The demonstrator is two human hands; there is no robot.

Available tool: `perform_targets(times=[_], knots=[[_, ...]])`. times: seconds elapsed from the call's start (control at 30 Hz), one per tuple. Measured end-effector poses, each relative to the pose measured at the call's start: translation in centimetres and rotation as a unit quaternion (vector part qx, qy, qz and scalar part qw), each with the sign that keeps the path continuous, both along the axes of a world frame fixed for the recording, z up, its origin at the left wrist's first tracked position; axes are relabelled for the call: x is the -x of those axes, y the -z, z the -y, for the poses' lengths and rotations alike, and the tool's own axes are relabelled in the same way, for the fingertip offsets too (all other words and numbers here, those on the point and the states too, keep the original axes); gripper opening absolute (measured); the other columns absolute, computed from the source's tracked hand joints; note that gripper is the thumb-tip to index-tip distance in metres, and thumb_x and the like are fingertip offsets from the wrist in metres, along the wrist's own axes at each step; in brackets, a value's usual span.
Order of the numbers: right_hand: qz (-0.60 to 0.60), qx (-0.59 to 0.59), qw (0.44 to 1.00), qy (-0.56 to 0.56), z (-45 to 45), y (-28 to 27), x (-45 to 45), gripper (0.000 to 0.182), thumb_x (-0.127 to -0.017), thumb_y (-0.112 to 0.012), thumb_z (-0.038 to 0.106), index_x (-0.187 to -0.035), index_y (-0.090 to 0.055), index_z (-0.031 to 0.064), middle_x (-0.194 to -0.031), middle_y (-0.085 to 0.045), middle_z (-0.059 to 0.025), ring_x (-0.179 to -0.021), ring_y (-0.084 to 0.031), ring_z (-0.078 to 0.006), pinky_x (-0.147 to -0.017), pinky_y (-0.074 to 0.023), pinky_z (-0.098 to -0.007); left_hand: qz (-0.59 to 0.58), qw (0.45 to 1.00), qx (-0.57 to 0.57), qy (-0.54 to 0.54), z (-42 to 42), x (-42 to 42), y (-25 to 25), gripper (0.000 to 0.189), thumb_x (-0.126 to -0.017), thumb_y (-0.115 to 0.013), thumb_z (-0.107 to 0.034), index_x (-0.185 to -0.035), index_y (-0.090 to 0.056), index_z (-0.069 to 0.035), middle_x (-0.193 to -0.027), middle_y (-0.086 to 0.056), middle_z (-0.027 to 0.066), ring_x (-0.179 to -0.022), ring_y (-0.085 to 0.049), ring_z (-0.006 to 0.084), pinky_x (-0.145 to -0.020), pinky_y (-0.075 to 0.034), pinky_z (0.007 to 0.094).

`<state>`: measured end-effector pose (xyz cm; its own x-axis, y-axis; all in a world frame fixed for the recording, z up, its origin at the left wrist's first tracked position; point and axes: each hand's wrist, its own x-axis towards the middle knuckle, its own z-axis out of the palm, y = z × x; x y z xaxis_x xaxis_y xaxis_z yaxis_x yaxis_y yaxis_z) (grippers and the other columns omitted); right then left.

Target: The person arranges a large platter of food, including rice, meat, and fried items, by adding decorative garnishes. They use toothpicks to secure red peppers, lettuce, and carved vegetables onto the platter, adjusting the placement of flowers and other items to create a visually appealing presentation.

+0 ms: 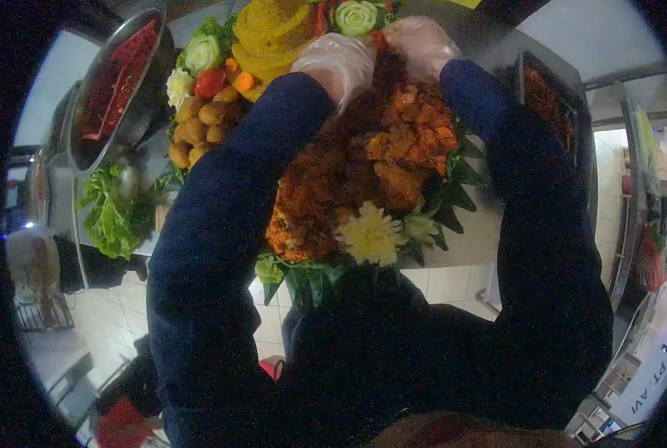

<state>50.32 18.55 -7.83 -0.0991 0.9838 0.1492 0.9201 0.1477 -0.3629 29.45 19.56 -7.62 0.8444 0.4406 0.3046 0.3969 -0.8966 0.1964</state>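
Both my hands reach to the far side of a large food platter edged with folded green leaves (459, 193). My left hand (336, 64), in a clear plastic glove, is beside the yellow rice mound (272, 33). Across from it, my right hand (420, 45), gloved the same way, is over the far edge of the dark brown food. Small red pieces (377, 40) show between the hands. My fingertips are turned away or blurred, so any grip is hidden. Nearer me lie orange-red diced food (420, 120), shredded orange food (297, 235) and a pale yellow flower (371, 234).
Round brown balls (202, 126), a tomato (210, 84) and a carved pale green vegetable (202, 53) fill the platter's left. A metal bowl (76, 134) holds something red. Lettuce (115, 210) lies at the left table edge. A dark tray (580, 106) of brown food stands right.
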Motion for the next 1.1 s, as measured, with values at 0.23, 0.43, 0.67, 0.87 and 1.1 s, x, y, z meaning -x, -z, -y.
perform_targets(times=[0.23, 0.43, 0.67, 0.87, 1.1], knots=[[-0.077, -0.001, 0.997, 0.003, -0.4, 1.1, -0.2, 0.023, -0.081, -0.067, 0.023, -0.092, -0.069, 0.003, -0.082, -0.068, -0.0052, -0.071, -0.06, -0.0141, -0.066, -0.0487, -0.0294, -0.069, 0.997, -0.026, 0.0, 0.2, 0.6, -0.9, 0.018, -0.076, -0.054, -0.018, -0.078, -0.068, -0.008, -0.081, -0.066, 0.0129, -0.077, -0.064, 0.0308, -0.067, -0.051, 0.0402], [-0.218, 0.06, 0.974, 0.011, 0.7, 0.3, 0.1, 0.024, -0.082, -0.067, 0.023, -0.095, -0.069, 0.0038, -0.084, -0.068, -0.0053, -0.071, -0.06, -0.0127, -0.066, -0.0488, -0.0284, -0.024, 0.996, 0.07, -0.046, 0.2, 0.9, -0.8, 0.019, -0.079, -0.053, -0.018, -0.086, -0.067, -0.007, -0.084, -0.065, 0.014, -0.08, -0.063, 0.0303, -0.071, -0.051, 0.0392], [-0.07, 0.031, 0.997, 0.012, 0.9, -0.9, 0.9, 0.024, -0.082, -0.067, 0.021, -0.098, -0.068, 0.004, -0.085, -0.069, -0.005, -0.071, -0.061, -0.0121, -0.068, -0.0495, -0.0281, -0.097, 0.992, -0.069, -0.04, 1.8, 1.2, -3.1, 0.016, -0.073, -0.057, -0.018, -0.079, -0.068, -0.008, -0.082, -0.065, 0.0134, -0.079, -0.063, 0.0309, -0.07, -0.051, 0.0399], [-0.121, 0.021, 0.992, 0.043, 1.0, -0.7, 0.4, 0.027, -0.081, -0.067, 0.025, -0.099, -0.068, 0.005, -0.088, -0.069, -0.0069, -0.074, -0.062, -0.0135, -0.071, -0.0497, -0.0275, 0.037, 0.993, 0.053, 0.099, -1.1, 2.7, 0.3, 0.013, -0.07, -0.058, -0.016, -0.075, -0.067, -0.007, -0.078, -0.064, 0.0143, -0.076, -0.062, 0.0315, -0.068, -0.051, 0.0394], [-0.024, -0.033, 0.999, -0.014, 1.8, -1.4, 0.6, 0.029, -0.084, -0.06, 0.027, -0.103, -0.066, 0.006, -0.097, -0.068, -0.0095, -0.082, -0.064, -0.0244, -0.078, -0.0502, -0.0338, 0.249, 0.918, 0.298, 0.08, 6.9, 5.0, -4.5, 0.014, -0.076, -0.057, -0.015, -0.073, -0.061, -0.002, -0.073, -0.063, 0.0131, -0.072, -0.061, 0.0268, -0.067, -0.051, 0.0363]])
